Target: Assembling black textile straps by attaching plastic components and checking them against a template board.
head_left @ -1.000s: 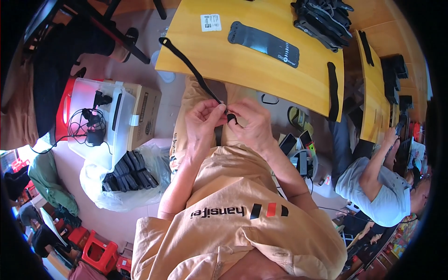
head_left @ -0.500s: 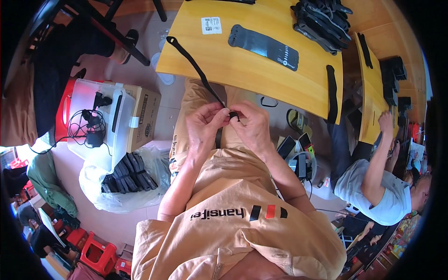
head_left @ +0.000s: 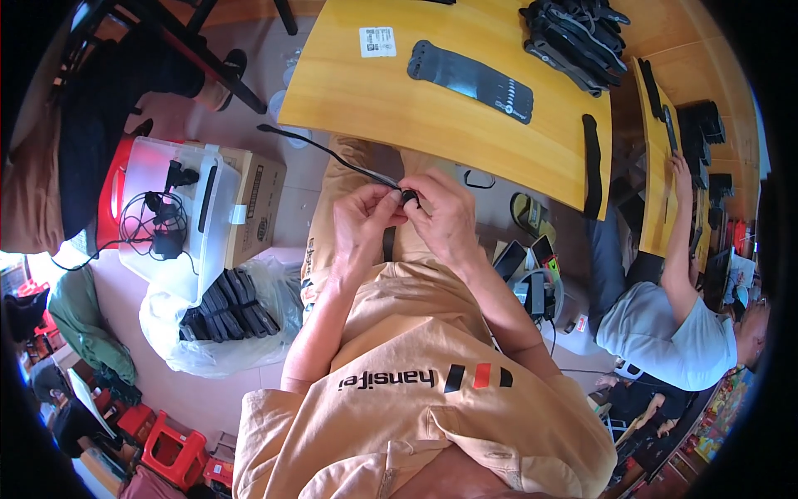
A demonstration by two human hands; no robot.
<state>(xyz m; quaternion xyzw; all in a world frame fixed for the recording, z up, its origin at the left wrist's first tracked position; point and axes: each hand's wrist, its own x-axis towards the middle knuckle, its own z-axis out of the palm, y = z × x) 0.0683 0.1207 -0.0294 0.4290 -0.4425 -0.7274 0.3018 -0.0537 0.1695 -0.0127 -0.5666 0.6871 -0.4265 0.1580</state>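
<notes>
Over my lap, my left hand (head_left: 366, 218) and my right hand (head_left: 443, 212) meet with fingertips pinched on a black strap (head_left: 332, 155). Its long free end sticks out to the left, just off the table's near edge. At my right fingers the strap makes a small loop or roll; its exact form is partly hidden. On the yellow wooden table (head_left: 349, 91) ahead lie a dark flat pad with small holes (head_left: 470, 81), a white label (head_left: 377, 42) and another black strap (head_left: 592, 166) by the right edge.
A pile of black straps (head_left: 573, 41) sits at the table's far right. To my left stand a clear bin with cables (head_left: 158, 216), a cardboard box (head_left: 262, 200) and a plastic bag of black bundles (head_left: 224, 312). A co-worker (head_left: 665, 333) sits at another table on the right.
The strap's free end has swung down and to the left, away from the table. Both my hands stay pinched together, slightly turned. The co-worker's arm has reached farther forward along their table.
</notes>
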